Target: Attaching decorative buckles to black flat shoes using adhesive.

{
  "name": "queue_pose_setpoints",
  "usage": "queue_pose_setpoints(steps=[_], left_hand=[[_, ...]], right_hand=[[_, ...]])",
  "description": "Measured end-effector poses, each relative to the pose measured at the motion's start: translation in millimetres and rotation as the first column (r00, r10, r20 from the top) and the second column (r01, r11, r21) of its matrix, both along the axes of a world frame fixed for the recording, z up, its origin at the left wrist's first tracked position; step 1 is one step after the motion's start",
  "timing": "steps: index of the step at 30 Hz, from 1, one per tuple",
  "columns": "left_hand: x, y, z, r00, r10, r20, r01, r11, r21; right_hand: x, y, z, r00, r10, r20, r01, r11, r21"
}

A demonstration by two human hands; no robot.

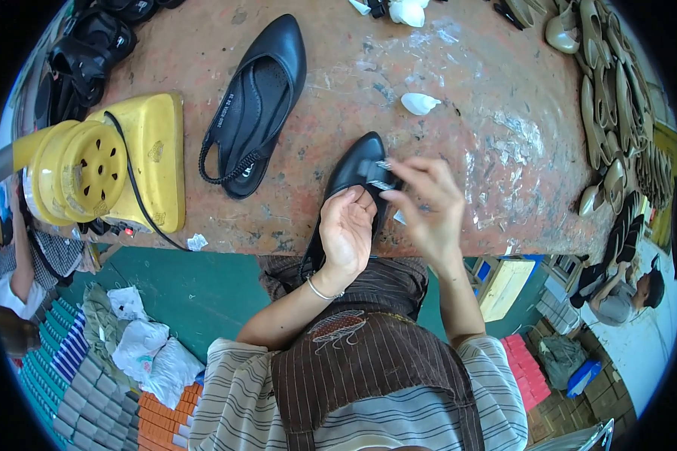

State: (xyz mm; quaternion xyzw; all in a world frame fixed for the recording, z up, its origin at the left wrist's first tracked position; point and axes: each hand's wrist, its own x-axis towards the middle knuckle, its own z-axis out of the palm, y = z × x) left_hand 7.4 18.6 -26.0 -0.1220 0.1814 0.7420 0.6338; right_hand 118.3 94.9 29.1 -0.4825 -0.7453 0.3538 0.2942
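Note:
A black pointed slingback shoe point(355, 159) lies toe away from me at the table's near edge, its heel part reaching over the edge. My left hand point(346, 231) rests over its opening, palm up, fingers loosely curled and holding nothing I can see. Between thumb and fingertips, my right hand point(433, 207) pinches a small dark ornament point(374, 174) with black-and-white striped edges, blurred, just above the toe. Further left stands the matching black shoe point(274, 94), with a braided elastic heel strap and its insole showing.
A yellow machine point(147, 161) with a black cable stands at the left. Black sandals point(90, 52) lie behind it. White scraps point(419, 103) dot the worn table point(504, 188). Beige shoes point(605, 90) are piled along the right side. Other people sit at both far sides.

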Motion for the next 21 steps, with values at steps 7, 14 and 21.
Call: queue_pose_setpoints(steps=[7,14,21], left_hand=[[10.0,-0.6,7.3,0.996,-0.048,-0.078,0.029,0.975,-0.22],[7.2,-0.8,-3.8,0.999,-0.023,-0.038,0.012,0.965,-0.26],[3.8,14.9,19.9,0.983,-0.112,-0.145,0.073,0.966,-0.25]], right_hand=[[-9.5,-0.4,-6.2,0.998,0.063,0.018,-0.063,0.997,-0.041],[-15.3,2.3,-17.1,0.995,0.07,0.065,-0.066,0.996,-0.062],[-19.7,7.0,0.5,0.999,0.024,0.044,-0.022,0.999,-0.044]])
